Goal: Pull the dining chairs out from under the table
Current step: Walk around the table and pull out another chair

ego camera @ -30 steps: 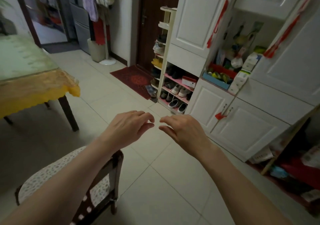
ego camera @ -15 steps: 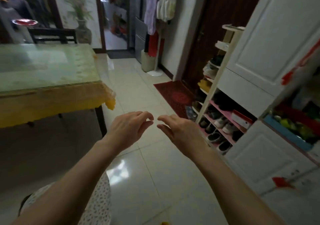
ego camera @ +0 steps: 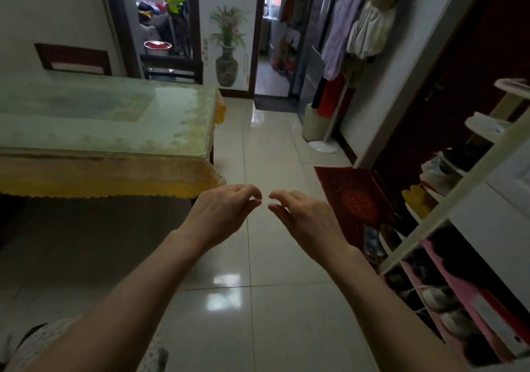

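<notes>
The dining table (ego camera: 120, 130) with a glass top and yellow cloth fills the left. Two dark wooden chair backs rise behind its far edge: one chair back (ego camera: 74, 60) at far left, another chair back (ego camera: 172, 69) near the far right corner. A chair with a patterned seat cushion (ego camera: 37, 343) stands out on the floor at bottom left, partly under my left arm. My left hand (ego camera: 223, 214) and my right hand (ego camera: 301, 216) hover side by side over the tiles, right of the table's near corner, fingers loosely curled, holding nothing.
A white shoe rack (ego camera: 447, 228) and cabinet line the right side. A red doormat (ego camera: 352, 199) lies by a dark door. A coat stand (ego camera: 352, 42) with hanging clothes stands at the back right. Shiny tiled floor (ego camera: 272, 142) runs ahead toward a doorway.
The view has swung left and upward, away from the cabinet toward the table and the far doorway. Both hands keep the same pose in front of me, holding nothing.
</notes>
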